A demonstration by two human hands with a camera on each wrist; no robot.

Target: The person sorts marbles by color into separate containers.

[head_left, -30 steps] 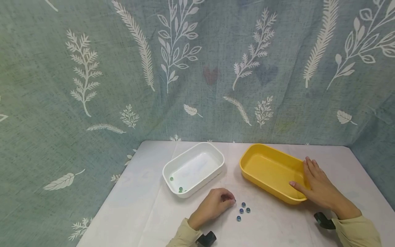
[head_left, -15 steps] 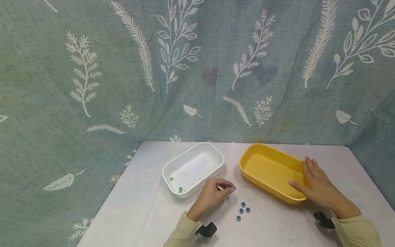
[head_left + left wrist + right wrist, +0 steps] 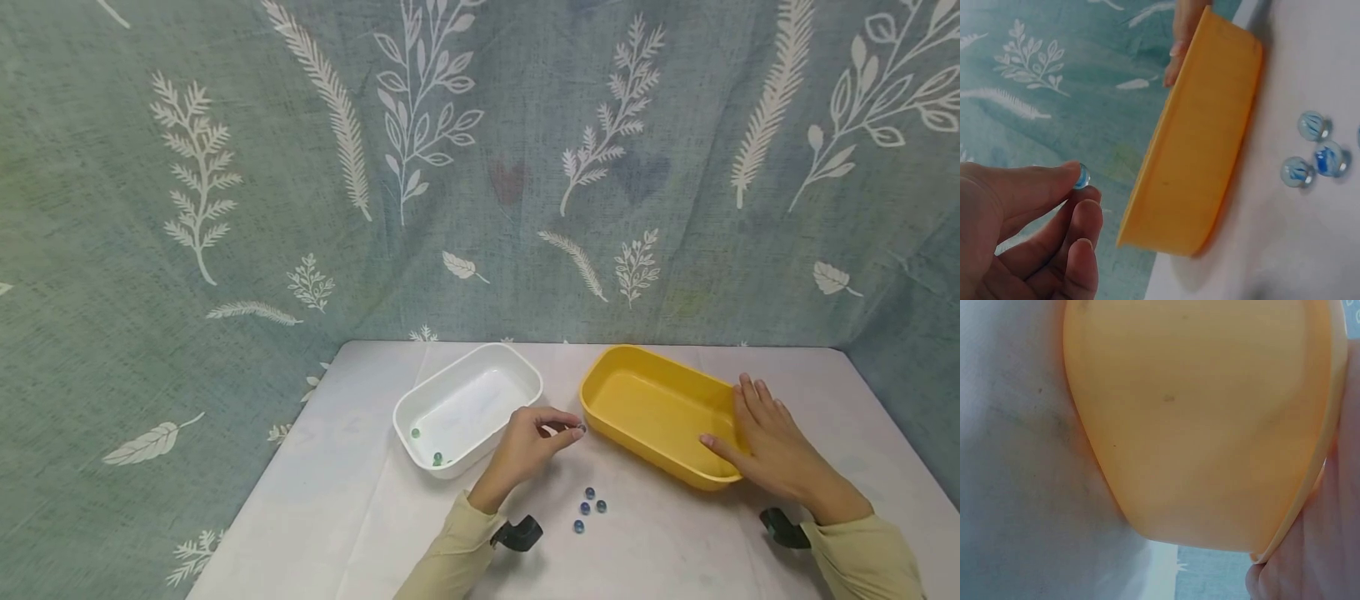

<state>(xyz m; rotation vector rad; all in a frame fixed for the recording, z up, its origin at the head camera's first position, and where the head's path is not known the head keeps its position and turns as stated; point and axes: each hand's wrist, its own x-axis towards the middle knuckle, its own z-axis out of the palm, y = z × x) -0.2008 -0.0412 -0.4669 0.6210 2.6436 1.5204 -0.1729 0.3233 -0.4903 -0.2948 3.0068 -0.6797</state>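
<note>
Between thumb and forefinger, my left hand (image 3: pixel 525 446) pinches a clear glass marble (image 3: pixel 1083 177) with blue inside. It is up off the table, just left of the yellow bin (image 3: pixel 656 408), near that bin's left end. My right hand (image 3: pixel 780 450) rests on the right end of the yellow bin, its fingers straight along the end wall and the thumb reaching over the rim. No marbles show inside this bin. Several loose blue-swirled marbles (image 3: pixel 1329 157) lie on the table below the left hand, close together.
A white bin (image 3: pixel 480 408) stands at the left, with a few green marbles (image 3: pixel 437 458) at its near-left end. A white cloth covers the table (image 3: pixel 337 500). Behind it hangs a leaf-patterned curtain (image 3: pixel 300 183).
My left hand has lifted the pinched marble from beside the loose ones and carried it away from me, to the yellow bin's left side. The right hand stays on the bin.
</note>
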